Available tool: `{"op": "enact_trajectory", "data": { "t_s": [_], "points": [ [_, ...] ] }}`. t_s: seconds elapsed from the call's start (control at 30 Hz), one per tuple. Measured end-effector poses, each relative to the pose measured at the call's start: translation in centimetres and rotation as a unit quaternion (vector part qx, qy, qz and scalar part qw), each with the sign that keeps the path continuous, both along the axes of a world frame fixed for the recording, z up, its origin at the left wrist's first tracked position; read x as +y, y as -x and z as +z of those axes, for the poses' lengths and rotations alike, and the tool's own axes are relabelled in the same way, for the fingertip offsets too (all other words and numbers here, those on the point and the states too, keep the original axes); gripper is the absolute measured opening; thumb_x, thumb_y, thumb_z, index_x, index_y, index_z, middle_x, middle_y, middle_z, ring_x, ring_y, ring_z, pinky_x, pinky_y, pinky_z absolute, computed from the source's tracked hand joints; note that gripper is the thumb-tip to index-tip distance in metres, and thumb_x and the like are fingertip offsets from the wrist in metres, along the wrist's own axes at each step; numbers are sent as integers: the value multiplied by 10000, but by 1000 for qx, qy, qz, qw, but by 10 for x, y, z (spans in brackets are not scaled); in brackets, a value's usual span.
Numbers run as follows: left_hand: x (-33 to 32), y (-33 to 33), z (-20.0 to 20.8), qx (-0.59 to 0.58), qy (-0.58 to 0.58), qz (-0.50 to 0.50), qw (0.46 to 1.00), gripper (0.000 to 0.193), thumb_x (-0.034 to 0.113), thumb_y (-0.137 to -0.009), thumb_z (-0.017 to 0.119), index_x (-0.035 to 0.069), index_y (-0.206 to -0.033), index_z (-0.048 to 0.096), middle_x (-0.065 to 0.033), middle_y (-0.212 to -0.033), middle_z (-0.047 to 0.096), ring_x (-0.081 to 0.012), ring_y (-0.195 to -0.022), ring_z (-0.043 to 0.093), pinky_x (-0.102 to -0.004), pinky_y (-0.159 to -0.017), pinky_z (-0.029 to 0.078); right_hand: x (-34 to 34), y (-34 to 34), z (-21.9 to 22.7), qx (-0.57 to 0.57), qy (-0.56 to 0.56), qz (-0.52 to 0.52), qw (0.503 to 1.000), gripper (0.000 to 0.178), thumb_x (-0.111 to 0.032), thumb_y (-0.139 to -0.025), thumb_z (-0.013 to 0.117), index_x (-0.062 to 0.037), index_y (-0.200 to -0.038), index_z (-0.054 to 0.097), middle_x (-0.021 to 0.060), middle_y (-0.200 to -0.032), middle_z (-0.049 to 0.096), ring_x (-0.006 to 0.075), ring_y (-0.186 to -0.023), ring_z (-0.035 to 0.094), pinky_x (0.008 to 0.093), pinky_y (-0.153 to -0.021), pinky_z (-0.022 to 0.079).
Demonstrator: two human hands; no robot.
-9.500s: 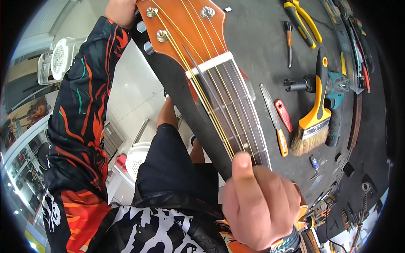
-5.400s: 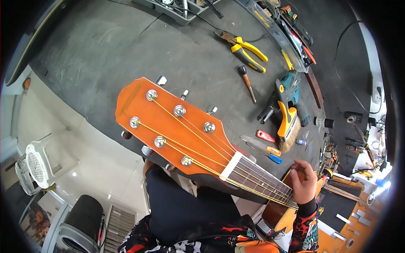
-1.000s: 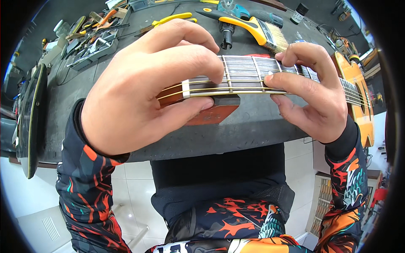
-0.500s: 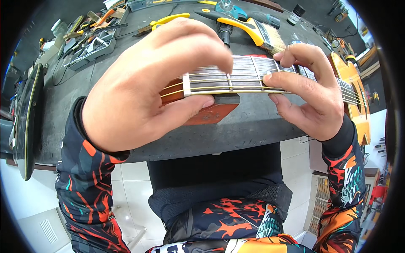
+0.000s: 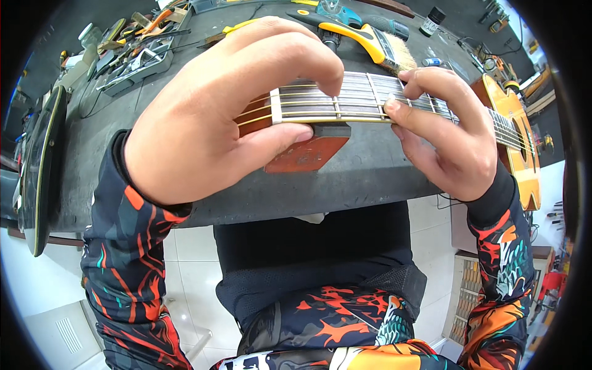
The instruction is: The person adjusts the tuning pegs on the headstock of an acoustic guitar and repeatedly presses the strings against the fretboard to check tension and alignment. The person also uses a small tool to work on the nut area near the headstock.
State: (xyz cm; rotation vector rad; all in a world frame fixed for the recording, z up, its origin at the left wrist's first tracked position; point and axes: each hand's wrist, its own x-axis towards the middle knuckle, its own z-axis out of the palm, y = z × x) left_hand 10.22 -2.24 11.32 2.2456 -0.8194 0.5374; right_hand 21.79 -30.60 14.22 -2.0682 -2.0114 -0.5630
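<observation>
An acoustic guitar lies across the bench, its fretboard (image 5: 359, 98) running toward the pale wooden body (image 5: 515, 114) at the right. Beside the white nut, my left hand (image 5: 209, 111) arches over the neck. Its thumb lies along the near edge while the curled index finger comes down at the strings near the first fret; its other fingertips are hidden. Farther along, my right hand (image 5: 453, 126) spans the neck, one fingertip at the near strings, another toward the far side, the thumb by the near edge. A reddish-brown block (image 5: 308, 154) with a dark top sits under the neck.
Beyond the neck lie a yellow-handled brush (image 5: 394, 52) and a teal power tool (image 5: 336, 12). A grey tray (image 5: 139, 74) of tools is at the back left. A dark bottle (image 5: 433, 21) stands at the back right. A dark, curved-edged object (image 5: 42, 172) is at the far left.
My left index finger has come down closer to the strings. My right thumb has moved up to the neck's near edge. The guitar and block appear slightly higher in the picture.
</observation>
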Motion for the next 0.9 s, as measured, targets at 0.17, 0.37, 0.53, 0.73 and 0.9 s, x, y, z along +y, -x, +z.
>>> {"op": "enact_trajectory", "data": {
  "t_s": [0.17, 0.37, 0.53, 0.73, 0.9],
  "points": [
    [2, 1, 2, -9, -34, -3, 999, 326, -62, -827, 743, 38, -1121, 644, -181, -1324, 591, -220, -1088, 644, -329, -923, 551, 5, -4, 1, 1, -2, 18, 1000, 443, 102, -676, 763, -17, -1101, 719, 178, -1116, 620, 355, -1011, 671, 438, -875, 560],
    [2, 0, 1, -14, -46, -7, 999, 297, -50, -839, 738, 38, -1110, 655, -167, -1333, 579, -202, -1036, 648, -314, -863, 572, 5, -5, -1, -8, -15, 32, 999, 450, 94, -664, 773, -14, -1097, 716, 177, -1104, 625, 354, -980, 666, 436, -863, 552],
    [1, -2, -6, 7, -13, -14, 1000, 293, -37, -845, 746, 45, -1114, 662, -163, -1339, 575, -214, -1085, 650, -314, -872, 577, 4, -7, -3, -9, -21, 37, 999, 439, 92, -664, 771, -10, -1088, 717, 176, -1092, 627, 349, -964, 662, 431, -850, 551],
    [2, -1, -4, 9, -13, -15, 1000, 361, -52, -842, 746, 50, -1172, 641, -167, -1376, 557, -225, -1117, 647, -320, -883, 577, 6, -4, -1, 0, -15, 29, 999, 425, 91, -659, 770, -9, -1070, 721, 177, -1078, 628, 350, -960, 662, 432, -842, 553],
    [0, 0, -3, -6, -7, 1, 1000, 305, -76, -824, 735, 40, -1099, 676, -178, -1376, 557, -197, -1004, 661, -310, -840, 571, 8, -3, -2, -5, -22, 29, 999, 416, 84, -657, 775, -10, -1059, 724, 177, -1063, 633, 350, -966, 667, 432, -849, 555]
  ]
}}
